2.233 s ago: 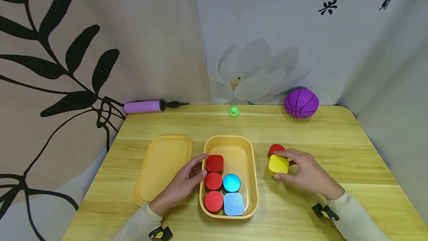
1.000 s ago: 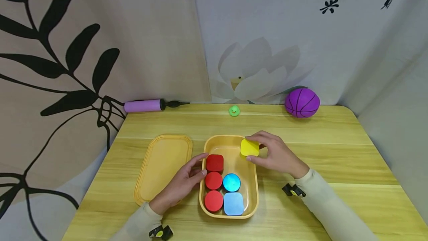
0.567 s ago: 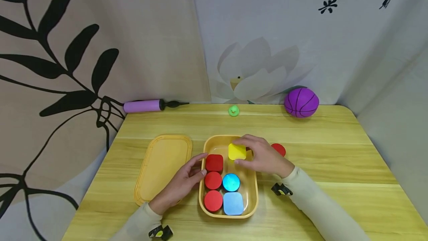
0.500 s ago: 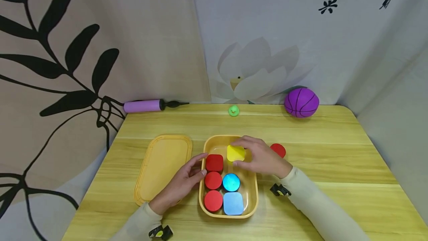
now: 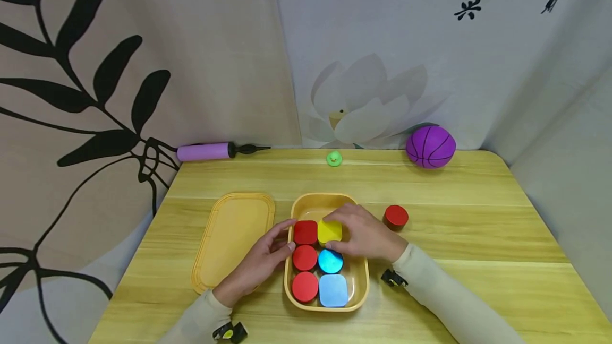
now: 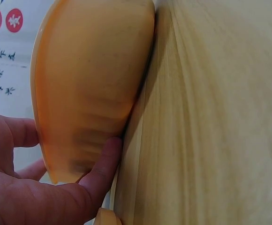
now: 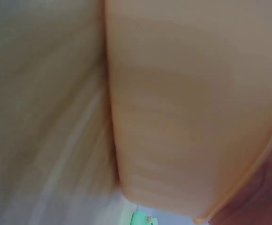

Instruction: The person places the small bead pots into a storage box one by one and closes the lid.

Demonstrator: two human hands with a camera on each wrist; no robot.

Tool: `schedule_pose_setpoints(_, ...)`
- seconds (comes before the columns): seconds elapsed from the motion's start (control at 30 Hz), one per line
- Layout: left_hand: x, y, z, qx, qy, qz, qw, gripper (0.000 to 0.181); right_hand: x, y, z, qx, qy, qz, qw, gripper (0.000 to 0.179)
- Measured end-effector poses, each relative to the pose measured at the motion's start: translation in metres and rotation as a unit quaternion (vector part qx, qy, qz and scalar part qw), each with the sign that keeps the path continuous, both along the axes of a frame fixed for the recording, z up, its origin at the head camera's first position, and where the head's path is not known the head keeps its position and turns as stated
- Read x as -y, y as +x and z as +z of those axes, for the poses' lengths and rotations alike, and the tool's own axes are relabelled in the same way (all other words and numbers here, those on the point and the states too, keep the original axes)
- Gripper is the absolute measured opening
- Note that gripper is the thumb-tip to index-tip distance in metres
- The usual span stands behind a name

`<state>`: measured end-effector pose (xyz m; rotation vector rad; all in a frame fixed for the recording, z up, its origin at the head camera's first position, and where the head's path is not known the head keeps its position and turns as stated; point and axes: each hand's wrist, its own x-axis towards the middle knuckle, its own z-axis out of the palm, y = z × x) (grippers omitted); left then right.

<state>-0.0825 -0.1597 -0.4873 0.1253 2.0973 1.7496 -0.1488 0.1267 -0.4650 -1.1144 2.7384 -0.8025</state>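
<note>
Head view: yellow block held in tub by right hand

Head view is filled by a wooden table (image 5: 478, 227); a purple ball (image 5: 431, 146) and purple pump (image 5: 205, 151) are seen at the far edge, with a small green duck (image 5: 334, 158) between them. A flat orange lid (image 5: 232, 238) is laid just left of the orange tub (image 5: 360, 275). Inside the tub, a red square block (image 5: 305, 232) and two red round blocks (image 5: 305, 257) are lined along the left wall; a blue round block (image 5: 330, 262) and blue square block (image 5: 333, 290) are beside them. The yellow block (image 5: 329, 231) is seated in the tub beside the red square, gripped by curled fingers of the right hand (image 5: 365, 233). The tub's left rim is touched by the left hand (image 5: 258, 264), fingers fairly straight. A red round block (image 5: 396, 216) is left on the table right of the tub. Right wrist view is blurred.
</note>
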Motion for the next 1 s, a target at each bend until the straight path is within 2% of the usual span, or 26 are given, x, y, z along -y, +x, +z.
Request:
schedule_pose_setpoints(0.27, 0.001, 0.001, -0.001, -0.003, 0.005, -0.004, 1.0000, 0.058, 0.002, 0.001, -0.001, -0.003, 0.049, 0.012, 0.9987, 0.052)
schedule_pose_setpoints(0.57, 0.001, -0.001, -0.002, -0.004, 0.000, -0.005, 1.0000, 0.058, 0.003, 0.002, 0.001, -0.020, 0.056, 0.008, 0.9982, 0.050)
schedule_pose_setpoints(0.77, 0.000, 0.000, -0.001, 0.000, 0.001, -0.005, 1.0000, 0.057, -0.001, 0.002, 0.007, -0.028, 0.032, 0.000, 0.9991, 0.049)
schedule_pose_setpoints(1.0, 0.001, 0.000, -0.001, -0.003, -0.004, -0.002, 1.0000, 0.057, -0.013, -0.002, 0.015, -0.048, -0.024, -0.016, 0.9984, 0.044)
